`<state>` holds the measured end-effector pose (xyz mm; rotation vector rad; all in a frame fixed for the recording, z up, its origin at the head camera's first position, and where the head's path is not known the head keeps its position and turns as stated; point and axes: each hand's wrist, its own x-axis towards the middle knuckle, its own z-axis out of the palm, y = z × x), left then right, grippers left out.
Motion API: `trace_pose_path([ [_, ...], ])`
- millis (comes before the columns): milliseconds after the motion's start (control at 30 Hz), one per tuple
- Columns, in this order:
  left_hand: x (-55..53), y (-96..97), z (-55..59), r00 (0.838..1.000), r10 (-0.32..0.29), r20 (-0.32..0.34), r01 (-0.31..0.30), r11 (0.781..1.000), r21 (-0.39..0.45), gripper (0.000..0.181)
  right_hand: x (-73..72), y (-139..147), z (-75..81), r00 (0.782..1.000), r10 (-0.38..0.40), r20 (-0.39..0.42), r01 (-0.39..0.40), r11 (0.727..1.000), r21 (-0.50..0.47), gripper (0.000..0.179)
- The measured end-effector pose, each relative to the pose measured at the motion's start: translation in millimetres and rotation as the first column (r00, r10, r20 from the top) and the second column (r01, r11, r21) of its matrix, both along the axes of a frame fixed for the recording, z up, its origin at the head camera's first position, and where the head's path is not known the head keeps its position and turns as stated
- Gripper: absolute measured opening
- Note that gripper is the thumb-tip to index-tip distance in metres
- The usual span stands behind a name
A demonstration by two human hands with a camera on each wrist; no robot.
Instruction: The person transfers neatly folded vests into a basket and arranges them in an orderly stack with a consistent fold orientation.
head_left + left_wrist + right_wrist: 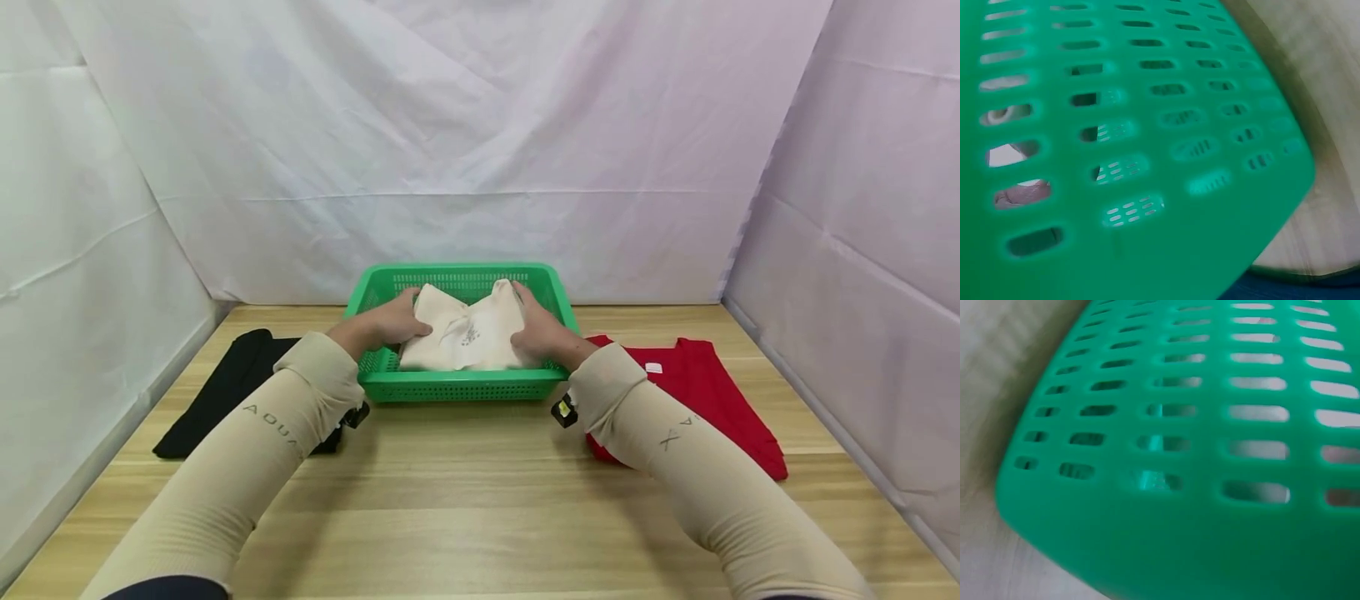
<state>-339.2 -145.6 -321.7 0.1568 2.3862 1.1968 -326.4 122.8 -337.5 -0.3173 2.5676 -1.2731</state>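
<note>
bright, diffuse light casts soft shadows on the table; wrist views blurred.

Extends the left arm forward from the lower left corner of the head view, slanting up to the right, and the right arm from the lower right corner, slanting up to the left. Wears long beige sleeves with lettering, bunched near the wrists. Holds the left hand and right hand at nearly the same level, facing each other, well apart. Grips with both, thumbs pointing inward on the near side, fingers farther forward and partly hidden. Appears in the left wrist view only as small patches of skin.
</note>
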Motion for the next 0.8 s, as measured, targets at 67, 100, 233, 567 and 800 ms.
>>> trace_pose_path([
  [67,0.8,0.5,-2.1,1.0,-0.009,-0.013,0.009,0.999,-0.035,0.088,-0.2,-2.2,-2.5,1.0,0.016,-0.026,-0.015,0.999,0.053,0.093],
  [100,1.1,0.7,-3.0,1.0,-0.02,-0.024,0.019,0.998,-0.056,0.089,0.1,-2.9,-2.9,0.999,0.026,-0.044,-0.022,0.996,0.09,0.089],
  [233,4.2,2.4,-4.3,0.997,-0.051,-0.06,0.044,0.993,-0.111,0.096,0.8,-5.5,-2.6,0.996,0.048,-0.077,-0.03,0.975,0.219,0.07],
  [567,10.8,2.4,-14.6,0.988,-0.122,-0.093,0.1,0.972,-0.214,0.104,-14.3,-2.8,-13.4,0.98,0.199,-0.026,-0.165,0.873,0.459,0.054],
  [800,19.4,1.2,-17.2,0.982,-0.171,-0.075,0.143,0.948,-0.286,0.105,-47.6,8.7,-53.2,0.9,0.426,-0.095,-0.26,0.698,0.667,0.036],
])
